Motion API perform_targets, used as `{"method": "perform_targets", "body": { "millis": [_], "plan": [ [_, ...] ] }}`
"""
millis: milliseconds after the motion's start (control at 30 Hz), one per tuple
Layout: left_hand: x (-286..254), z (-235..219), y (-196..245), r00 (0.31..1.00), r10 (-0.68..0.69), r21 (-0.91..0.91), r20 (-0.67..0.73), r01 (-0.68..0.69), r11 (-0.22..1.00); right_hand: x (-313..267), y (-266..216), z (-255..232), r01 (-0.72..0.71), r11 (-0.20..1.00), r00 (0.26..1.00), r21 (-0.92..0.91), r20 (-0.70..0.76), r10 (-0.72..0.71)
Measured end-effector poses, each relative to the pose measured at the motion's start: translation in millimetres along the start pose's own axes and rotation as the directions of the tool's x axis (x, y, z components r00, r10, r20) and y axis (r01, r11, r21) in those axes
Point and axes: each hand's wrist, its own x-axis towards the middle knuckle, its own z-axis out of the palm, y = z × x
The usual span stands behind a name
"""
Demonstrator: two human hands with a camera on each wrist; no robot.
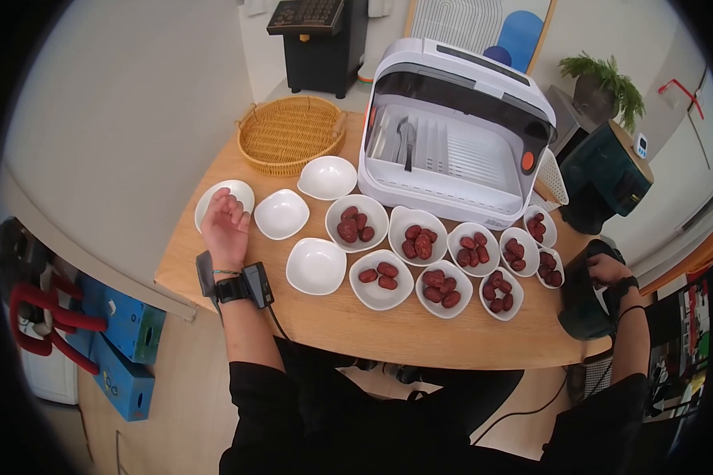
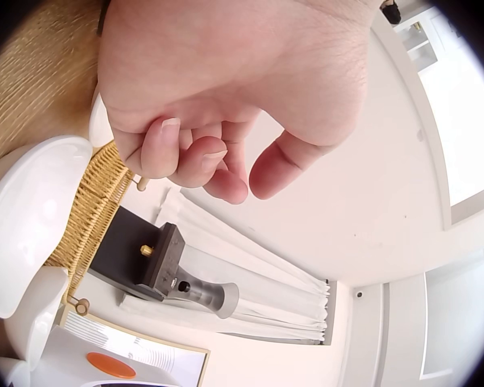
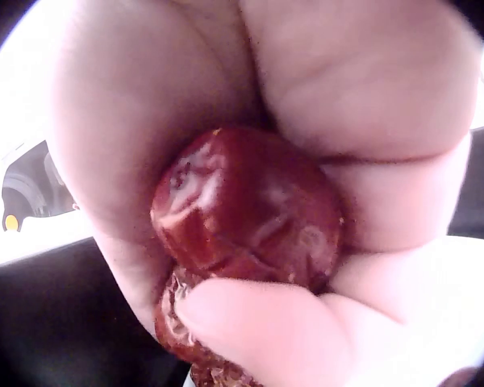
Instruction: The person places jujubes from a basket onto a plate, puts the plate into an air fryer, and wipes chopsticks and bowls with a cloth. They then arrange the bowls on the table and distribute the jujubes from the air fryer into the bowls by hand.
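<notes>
My right hand (image 1: 608, 271) is at the mouth of a dark green air-fryer drawer (image 1: 580, 317) by the table's right end. In the right wrist view its fingers curl round a wrinkled red date (image 3: 250, 210), with more dates bunched beneath it. My left hand (image 1: 226, 226), palm up with loosely bent fingers, holds nothing and overlaps a white plate (image 1: 244, 192). Several white bowls contain red dates, among them a front bowl (image 1: 364, 297) and a back bowl (image 1: 356, 242). Bare white bowls (image 1: 315, 267) stand between them and my left hand.
A white dish cabinet (image 1: 451, 190) with a raised dark lid stands behind the bowls, cutlery inside. To its left is a wicker tray (image 1: 291, 134). The green air fryer (image 1: 606, 174) occupies the back right. Blue crates (image 1: 123, 380) sit on the floor at left.
</notes>
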Motion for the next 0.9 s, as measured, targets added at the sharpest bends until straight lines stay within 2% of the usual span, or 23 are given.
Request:
{"method": "perform_targets", "body": {
  "millis": [67,133,167,200,233,267,300,333,400,433,467,500,533,567,600,633,667,733,900],
  "plan": [
    [0,0,0,1.000,0.002,-0.003,-0.004,-0.002,1.000,-3,-3,-1,0.025,0.999,0.999,0.039,-0.036,-0.023],
    [2,-4,-1,1.000,-0.004,-0.009,0.018,0.004,1.000,-14,-15,-1,0.006,0.995,0.997,-0.099,-0.079,-0.014],
    [1,-3,0,1.000,-0.002,-0.010,0.018,0.002,1.000,-19,-18,-5,0.008,0.995,0.997,-0.100,-0.079,-0.016],
    [1,-2,-1,1.000,-0.003,-0.008,0.008,0.003,1.000,-23,-20,-10,0.048,0.974,0.967,-0.222,-0.236,-0.102],
    [1,-1,-1,1.000,-0.004,-0.005,-0.003,0.004,1.000,-27,-24,-14,0.067,0.936,0.905,-0.345,-0.373,-0.202],
    [1,-1,0,1.000,-0.001,-0.006,-0.005,0.001,1.000,-30,-31,-15,0.069,0.935,0.905,-0.347,-0.373,-0.205],
    [1,0,0,1.000,-0.002,-0.006,0.007,0.002,1.000,-33,-39,-14,0.196,0.889,0.791,-0.414,-0.469,-0.393],
    [0,0,0,1.000,-0.005,-0.004,0.018,0.005,1.000,-36,-47,-12,0.301,0.816,0.632,-0.493,-0.538,-0.558],
    [0,0,0,1.000,0.000,0.007,0.004,0.000,1.000,-72,-104,29,0.445,0.769,0.561,-0.460,-0.526,-0.639],
    [0,1,-1,1.000,0.005,0.018,-0.006,-0.004,1.000,-81,-125,53,0.540,0.722,0.554,-0.432,-0.464,-0.692],
    [0,1,-1,1.000,-0.002,0.021,-0.002,0.002,1.000,-90,-147,78,0.618,0.624,0.524,-0.479,-0.341,-0.781],
    [0,-1,-1,1.000,-0.006,0.019,0.001,0.006,1.000,-103,-171,103,0.680,0.576,0.547,-0.454,-0.209,-0.810],
    [0,-1,-1,1.000,-0.010,0.018,0.005,0.009,1.000,-109,-189,129,0.770,0.540,0.555,-0.341,-0.059,-0.829],
    [-1,0,-1,1.000,-0.015,0.021,0.011,0.015,1.000,-97,-195,154,0.849,0.443,0.475,-0.287,0.047,-0.879],
    [-1,1,-1,1.000,-0.013,0.015,-0.001,0.013,1.000,-99,-213,178,0.902,0.297,0.359,-0.314,0.165,-0.919],
    [-1,2,0,1.000,-0.011,0.010,-0.014,0.011,1.000,-97,-224,203,0.911,0.274,0.353,-0.307,0.240,-0.905],
    [-1,1,0,1.000,-0.014,0.015,-0.008,0.015,1.000,-92,-233,230,0.935,0.237,0.305,-0.263,0.255,-0.918],
    [1,-3,-1,1.000,-0.016,-0.007,-0.007,0.016,1.000,-81,-250,267,0.944,0.202,0.278,-0.260,0.302,-0.912],
    [1,-1,-1,1.000,-0.018,-0.020,0.000,0.018,1.000,-68,-278,318,0.909,0.182,0.321,-0.374,0.353,-0.879]
  ]
}}
